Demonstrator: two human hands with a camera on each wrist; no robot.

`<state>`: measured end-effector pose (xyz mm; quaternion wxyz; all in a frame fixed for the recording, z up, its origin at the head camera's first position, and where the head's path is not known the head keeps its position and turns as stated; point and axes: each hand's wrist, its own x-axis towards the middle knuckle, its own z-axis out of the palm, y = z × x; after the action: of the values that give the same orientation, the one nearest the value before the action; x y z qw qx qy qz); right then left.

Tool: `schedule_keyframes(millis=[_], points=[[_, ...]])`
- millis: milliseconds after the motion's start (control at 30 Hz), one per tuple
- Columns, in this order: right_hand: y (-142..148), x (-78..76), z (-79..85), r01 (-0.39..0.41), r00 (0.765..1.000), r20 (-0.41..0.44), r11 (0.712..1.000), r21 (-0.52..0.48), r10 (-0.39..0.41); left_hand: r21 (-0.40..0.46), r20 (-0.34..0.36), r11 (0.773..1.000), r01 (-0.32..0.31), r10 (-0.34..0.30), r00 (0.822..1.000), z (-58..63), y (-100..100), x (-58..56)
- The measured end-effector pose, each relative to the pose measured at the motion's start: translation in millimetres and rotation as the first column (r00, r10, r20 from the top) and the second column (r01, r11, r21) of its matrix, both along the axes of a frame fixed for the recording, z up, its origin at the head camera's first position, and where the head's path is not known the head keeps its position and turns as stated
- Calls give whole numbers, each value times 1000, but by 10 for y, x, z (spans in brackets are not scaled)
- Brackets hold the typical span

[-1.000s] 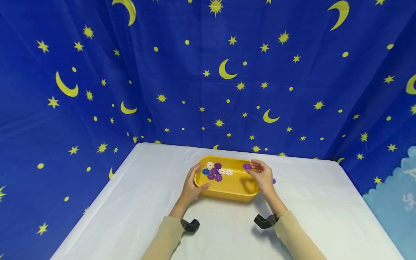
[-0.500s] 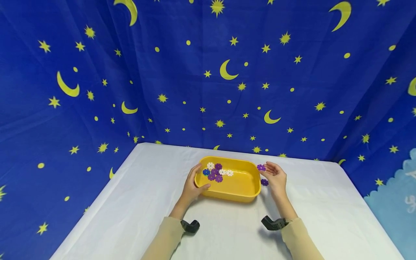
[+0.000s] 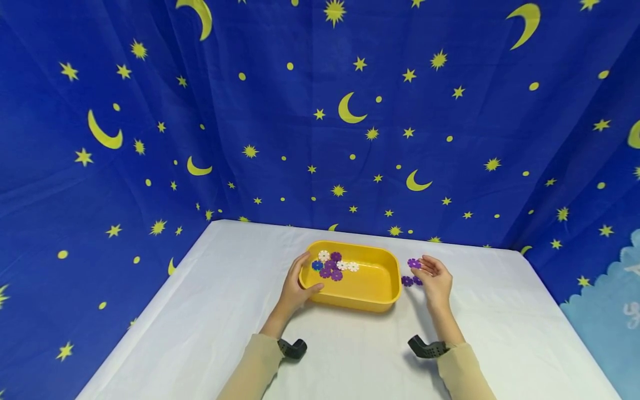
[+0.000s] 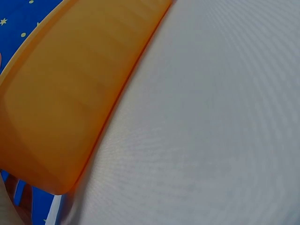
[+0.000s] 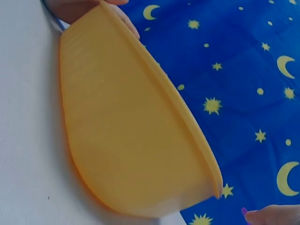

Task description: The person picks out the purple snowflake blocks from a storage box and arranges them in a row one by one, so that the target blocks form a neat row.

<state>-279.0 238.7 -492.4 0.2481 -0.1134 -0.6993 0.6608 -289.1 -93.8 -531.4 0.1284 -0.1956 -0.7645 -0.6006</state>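
Note:
A yellow plastic tub [image 3: 372, 283] stands on the table, and my left hand [image 3: 294, 284] holds its left end, thumb at the near rim. Inside, toward the left, lie several purple flower-shaped discs [image 3: 336, 275], white ones [image 3: 324, 255] and a blue one [image 3: 317, 265]. Past the tub's right end, my right hand [image 3: 436, 280] pinches a purple flower-shaped disc [image 3: 414, 263] between thumb and fingers. Below it on the table are two more purple discs [image 3: 407, 281]. In the right wrist view a fingertip [image 5: 274, 215] and the held disc's edge show at the bottom right.
A white cloth covers the table [image 3: 340, 355]. Blue curtain [image 3: 280, 122] with yellow moons and stars hangs behind and at both sides. A light blue panel [image 3: 607, 311] stands at the right edge. Both wrists wear black camera mounts [image 3: 427, 348].
My right hand has moved right with the purple disc, from over the tub to beyond its right end, uncovering two purple discs on the table. The left hand has kept its hold.

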Motion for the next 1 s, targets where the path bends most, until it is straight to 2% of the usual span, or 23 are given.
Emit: schedule_keyframes(millis=[100,167,200,367,600,667,867,1000], points=[[48,0,-49,27,1000,-4,1000,12,-27,4,5,1000,3,-3,1000,-9,-2,-2],[74,0,-65,44,999,3,999,24,-44,2,-1,1000,0,0,1000,-102,-9,-51],[88,-1,-73,51,999,9,998,27,-51,5,-5,1000,1,-1,1000,-107,-9,-53],[153,-8,-112,80,996,28,997,15,-80,8,0,1000,-2,2,1000,-94,-1,-49],[236,-9,-186,107,993,49,993,57,-110,-5,42,1000,-10,10,999,-63,8,-36],[261,-8,-209,109,992,51,992,59,-112,-4,41,1000,-2,2,999,-10,8,-4],[339,-19,-275,125,990,63,990,58,-129,-7,20,1000,19,-19,1000,254,4,158],[374,-27,-309,148,986,63,987,55,-151,-29,24,1000,10,-10,1000,290,9,176]])
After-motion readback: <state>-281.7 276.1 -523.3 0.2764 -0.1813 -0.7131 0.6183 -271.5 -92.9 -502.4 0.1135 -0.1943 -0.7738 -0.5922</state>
